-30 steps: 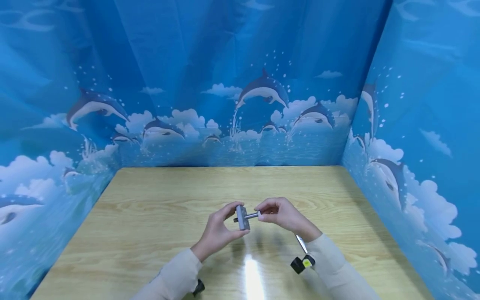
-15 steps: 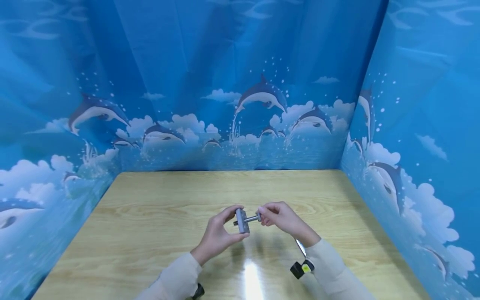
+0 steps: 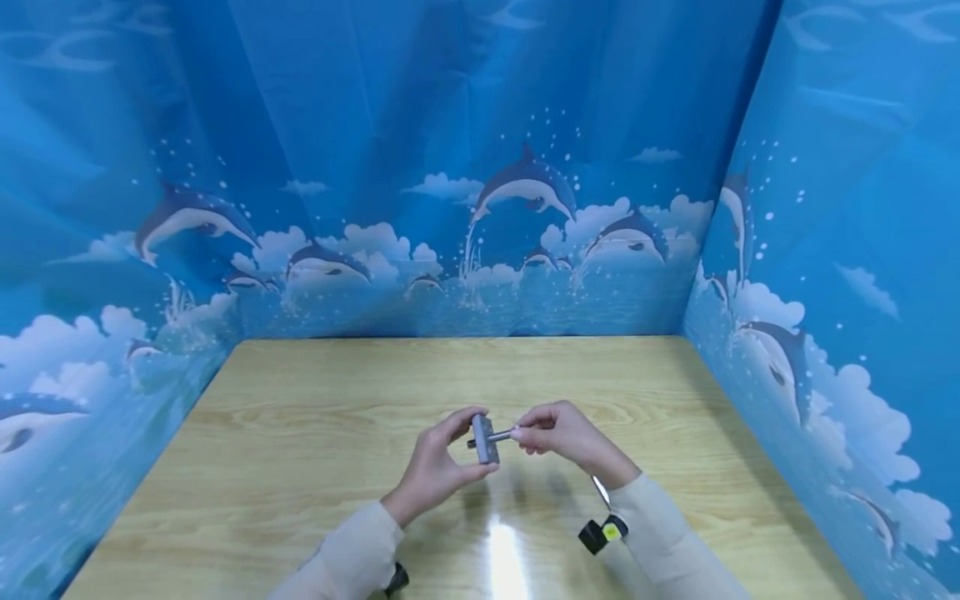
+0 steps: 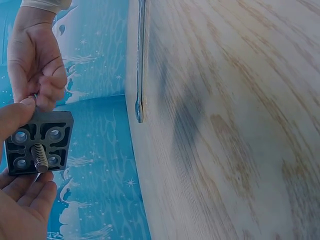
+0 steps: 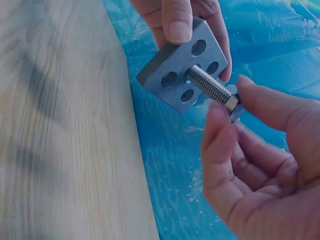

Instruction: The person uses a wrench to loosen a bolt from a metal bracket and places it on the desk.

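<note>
Hands (image 3: 433, 468) hold a grey block (image 5: 182, 65) and threaded bolt (image 5: 210, 86)

1. Table (image 3: 322, 408) had a pale yellow-brown wood-grain top; far edge was straight, sides widened toward the near end in head view.
2. Grain ran mostly left to right there, in darker wavy streaks.
3. Slim silver metal tool (image 4: 140, 60) lay on the table's right half, partly covered in head view, one end cropped in left wrist view.
4. White glare (image 3: 507, 558) showed near middle; soft shadows (image 4: 187, 125) fell on the wood.
</note>
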Tool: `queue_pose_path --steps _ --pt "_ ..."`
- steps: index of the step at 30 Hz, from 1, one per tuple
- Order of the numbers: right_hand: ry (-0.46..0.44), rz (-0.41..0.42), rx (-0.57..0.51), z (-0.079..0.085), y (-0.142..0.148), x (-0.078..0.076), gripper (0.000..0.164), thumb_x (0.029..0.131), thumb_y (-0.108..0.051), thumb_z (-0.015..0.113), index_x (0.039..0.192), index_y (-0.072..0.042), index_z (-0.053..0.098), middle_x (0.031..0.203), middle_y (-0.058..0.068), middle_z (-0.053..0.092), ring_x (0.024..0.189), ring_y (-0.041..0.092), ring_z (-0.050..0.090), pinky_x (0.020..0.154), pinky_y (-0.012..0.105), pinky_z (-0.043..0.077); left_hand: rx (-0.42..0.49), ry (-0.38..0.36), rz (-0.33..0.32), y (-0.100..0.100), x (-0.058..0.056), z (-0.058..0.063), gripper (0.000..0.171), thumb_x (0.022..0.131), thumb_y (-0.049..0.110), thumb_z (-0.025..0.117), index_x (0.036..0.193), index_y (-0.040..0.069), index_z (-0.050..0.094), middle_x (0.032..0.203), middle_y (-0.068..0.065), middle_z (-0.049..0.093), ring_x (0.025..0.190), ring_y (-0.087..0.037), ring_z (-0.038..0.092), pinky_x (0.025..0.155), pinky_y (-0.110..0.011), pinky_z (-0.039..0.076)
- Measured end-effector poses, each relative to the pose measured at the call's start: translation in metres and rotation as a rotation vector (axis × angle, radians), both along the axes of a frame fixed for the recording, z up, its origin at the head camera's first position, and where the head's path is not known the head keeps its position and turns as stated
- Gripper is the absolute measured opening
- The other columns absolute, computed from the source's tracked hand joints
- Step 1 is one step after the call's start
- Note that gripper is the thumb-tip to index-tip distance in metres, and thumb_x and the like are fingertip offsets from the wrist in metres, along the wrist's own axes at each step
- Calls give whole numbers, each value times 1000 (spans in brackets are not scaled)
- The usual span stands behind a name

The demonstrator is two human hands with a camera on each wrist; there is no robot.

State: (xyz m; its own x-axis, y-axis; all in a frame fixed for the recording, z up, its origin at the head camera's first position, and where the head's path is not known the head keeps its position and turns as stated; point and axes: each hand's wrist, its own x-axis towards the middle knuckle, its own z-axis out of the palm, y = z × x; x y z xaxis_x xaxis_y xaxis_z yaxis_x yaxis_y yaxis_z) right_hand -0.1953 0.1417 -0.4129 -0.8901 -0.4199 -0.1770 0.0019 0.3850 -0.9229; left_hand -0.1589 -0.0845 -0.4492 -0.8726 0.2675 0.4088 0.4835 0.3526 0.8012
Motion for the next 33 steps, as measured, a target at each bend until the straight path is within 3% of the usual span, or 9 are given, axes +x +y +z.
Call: queue_pose_path --steps 6,11,16,20,26,30,33 --pt "80 13 -45 0 1 2 31 84 -12 74 114 -6 68 103 11 68 88 19 62 78 34 58 11 -7 7 0 0 1 73 66 11 87 131 17 54 128 -5 61 116 -17 59 101 -34 49" --pt "93 27 -74 0 2 3 30 85 -9 72 114 -6 68 107 12 67 91 20 62 77 33 59 4 -3 1 0 0 1 72 67 13 86 131 15 54 129 -7 60 117 -17 59 102 -34 48" --pt "90 55 -68 -2 3 3 36 88 -18 71 121 -5 63 109 11 65 94 20 62 81 32 57 1 -4 1 0 0 1 72 67 12 86 131 15 54 129 -4 60 118 -17 58 102 -33 48" --pt "67 58 -74 -5 3 1 44 94 -32 62 126 -2 59 106 12 65 97 23 63 88 37 56 6 1 8 0 0 1 73 65 10 87 131 16 55 129 -1 60 117 -17 59 102 -33 48" --pt "7 48 -75 -5 2 0 48 99 -41 50 113 2 64 96 10 68 90 22 65 89 44 56 13 -1 12 1 1 2 73 65 9 87 130 19 55 128 -1 61 117 -17 59 102 -34 49" --pt "-22 81 -66 -4 1 1 49 101 -39 45 98 5 66 86 11 69 78 21 66 76 38 60 6 -10 10 1 1 2 74 65 9 87 130 18 55 128 -1 61 118 -17 59 102 -33 48" --pt "-34 100 -48 -4 0 1 52 102 -39 43 95 7 67 78 9 68 69 18 64 66 32 59 -5 -11 10 1 2 2 74 65 10 87 131 17 54 129 -2 60 119 -18 58 102 -33 48"
